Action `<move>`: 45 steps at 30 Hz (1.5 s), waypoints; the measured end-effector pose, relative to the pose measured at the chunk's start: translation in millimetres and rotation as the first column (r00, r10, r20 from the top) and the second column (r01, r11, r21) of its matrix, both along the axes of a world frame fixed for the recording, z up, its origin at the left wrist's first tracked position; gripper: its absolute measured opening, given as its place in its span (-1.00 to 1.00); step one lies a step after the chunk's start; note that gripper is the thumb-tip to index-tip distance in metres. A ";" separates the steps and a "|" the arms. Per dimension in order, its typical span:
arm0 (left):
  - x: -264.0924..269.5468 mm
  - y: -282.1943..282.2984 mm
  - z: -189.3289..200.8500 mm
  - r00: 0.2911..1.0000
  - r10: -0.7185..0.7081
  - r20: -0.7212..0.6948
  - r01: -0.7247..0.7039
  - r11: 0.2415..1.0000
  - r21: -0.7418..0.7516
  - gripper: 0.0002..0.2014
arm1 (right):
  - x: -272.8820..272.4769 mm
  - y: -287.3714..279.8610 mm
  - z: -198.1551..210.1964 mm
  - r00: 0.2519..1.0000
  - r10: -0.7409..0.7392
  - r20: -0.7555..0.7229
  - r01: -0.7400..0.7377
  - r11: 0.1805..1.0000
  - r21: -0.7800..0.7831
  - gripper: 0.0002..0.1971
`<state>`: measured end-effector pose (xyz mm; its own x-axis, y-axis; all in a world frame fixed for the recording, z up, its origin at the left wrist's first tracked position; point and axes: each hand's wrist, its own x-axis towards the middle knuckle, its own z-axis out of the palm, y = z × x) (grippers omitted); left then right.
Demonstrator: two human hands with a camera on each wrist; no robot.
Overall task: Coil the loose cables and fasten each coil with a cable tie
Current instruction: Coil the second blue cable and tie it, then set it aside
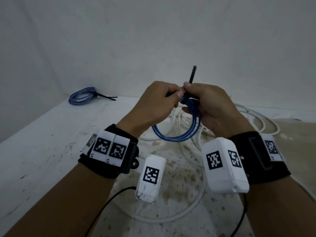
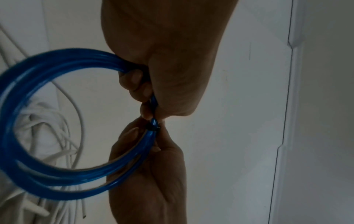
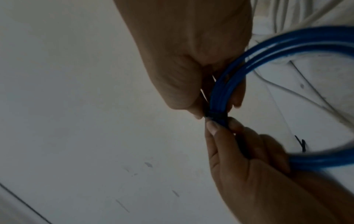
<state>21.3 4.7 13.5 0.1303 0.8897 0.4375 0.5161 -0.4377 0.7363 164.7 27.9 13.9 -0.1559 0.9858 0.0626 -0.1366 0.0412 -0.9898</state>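
At the far left of the head view, a finished blue coil [image 1: 81, 96] is lying on the white table [image 1: 42, 134] close to the wall, bound by a black tie [image 1: 106, 97] whose tails are pointing right. It is lying well apart from the hands.

Nearer the middle, the left hand [image 1: 154, 103] is being held above the table with its fingers curled. A second blue coil [image 1: 177, 132] is being gripped by it at the top, thumb and fingertips pinching close beside the black cable tie [image 1: 191, 77] that is wrapped around the strands. In the left wrist view the coil [image 2: 38, 121] is hanging out to the left of the palm, and the tie's band [image 2: 152, 127] is seen cinched around the bundled strands between the two hands.

To the right, the right hand [image 1: 212, 106] is being held against the left one, fingers also curled. The coil and the tie are being pinched by it, and the tie's free tail is sticking up above the knuckles. In the right wrist view the tie [image 3: 216, 116] is being squeezed between the thumb and fingertips [image 3: 211, 125] of the opposite hand, just at the bundle [image 3: 222, 94].

Under and to the right of the hands, loose white cables [image 1: 188, 151] are lying tangled on the table.
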 end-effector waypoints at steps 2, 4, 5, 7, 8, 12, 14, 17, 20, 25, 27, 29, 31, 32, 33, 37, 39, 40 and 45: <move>2.3 2.0 -5.6 1.000 -0.011 0.021 0.011 1.000 0.007 -0.68 | 1.8 0.8 0.2 0.999 -0.027 -0.030 0.028 0.999 0.034 -0.78; 4.5 1.8 -8.9 0.999 -0.020 0.046 0.019 0.999 0.026 -0.61 | 2.9 2.7 -1.3 0.997 -0.056 -0.046 0.060 0.996 0.071 -0.77; 5.6 1.2 -9.4 0.999 -0.020 0.046 0.018 0.999 0.037 -0.60 | 2.9 3.6 -2.6 0.996 -0.072 -0.048 0.076 0.993 0.087 -0.77; 7.1 0.8 -10.5 0.999 -0.017 0.028 0.015 0.999 0.050 -0.62 | 2.4 5.6 -5.1 0.994 -0.099 -0.051 0.104 0.990 0.092 -0.77; 7.6 0.7 -11.6 1.000 -0.016 0.013 0.016 0.999 0.046 -0.64 | 2.3 6.4 -6.8 0.992 -0.114 -0.054 0.119 0.989 0.085 -0.78; 9.4 3.4 -15.3 1.000 0.003 -0.015 -0.002 1.000 0.013 -0.70 | 1.1 9.9 -11.8 0.982 -0.184 -0.032 0.186 0.979 0.084 -0.78; 11.7 4.5 -15.3 1.000 0.024 0.006 -0.024 1.000 -0.012 -0.69 | 0.6 9.4 -10.4 0.984 -0.176 -0.013 0.176 0.981 0.077 -0.77; 14.2 4.6 -7.5 0.998 0.033 0.055 -0.030 0.998 -0.048 -0.71 | 0.9 5.3 0.1 0.990 -0.125 0.061 0.120 0.990 0.077 -0.72; 10.9 -0.3 7.8 0.998 0.029 0.056 -0.026 0.998 -0.054 -0.81 | 0.3 -2.6 18.9 0.970 -0.067 0.234 0.055 0.997 0.056 -0.61; -11.0 -14.8 36.3 0.981 0.076 0.178 -0.062 0.995 -0.082 -0.85 | -23.8 -13.3 51.0 0.947 -0.043 0.318 0.007 0.994 0.113 -0.66; -23.5 -22.8 46.2 0.960 0.090 0.264 -0.065 0.993 -0.101 -0.80 | -34.8 -18.2 62.5 0.960 -0.040 0.278 0.008 0.993 0.117 -0.67; -36.9 -32.6 51.4 0.903 0.107 0.416 -0.048 0.988 -0.150 -0.70 | -46.2 -24.1 71.6 0.982 -0.055 0.179 0.039 0.995 0.091 -0.70; -48.9 -45.6 50.9 0.767 0.123 0.629 0.016 0.977 -0.211 -0.62 | -59.4 -30.7 77.7 0.993 -0.094 0.067 0.091 0.995 0.051 -0.70; -53.7 -52.7 48.2 0.675 0.128 0.727 0.057 0.973 -0.225 -0.60 | -67.0 -34.4 79.3 0.993 -0.113 0.029 0.112 0.993 0.033 -0.69; -58.4 -59.1 44.5 0.584 0.135 0.801 0.091 0.969 -0.229 -0.60 | -75.1 -39.2 79.9 0.992 -0.123 0.000 0.123 0.992 0.014 -0.69; -84.4 -73.6 35.9 0.417 0.234 0.879 0.053 0.959 -0.280 -0.63 | -106.2 -56.3 73.4 0.996 -0.041 -0.085 0.034 0.996 -0.078 -0.64; -104.5 -78.1 38.3 0.385 0.294 0.875 -0.014 0.950 -0.313 -0.63 | -115.4 -61.7 69.2 0.995 0.090 -0.042 -0.093 0.991 -0.096 -0.62; -115.7 -80.3 40.1 0.387 0.319 0.865 -0.045 0.944 -0.327 -0.63 | -118.3 -63.1 68.3 0.987 0.157 0.028 -0.154 0.984 -0.094 -0.64; -163.2 -82.9 33.9 0.495 0.364 0.789 -0.065 0.921 -0.384 -0.63 | -131.5 -57.7 66.3 0.921 0.336 0.200 -0.310 0.939 -0.149 -0.79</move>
<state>-141.9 -78.2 47.4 -0.3720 0.9278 -0.0294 -0.3540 -0.1125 0.9285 33.2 -29.8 80.3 -0.4639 0.8781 -0.1173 0.0967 -0.0815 -0.9920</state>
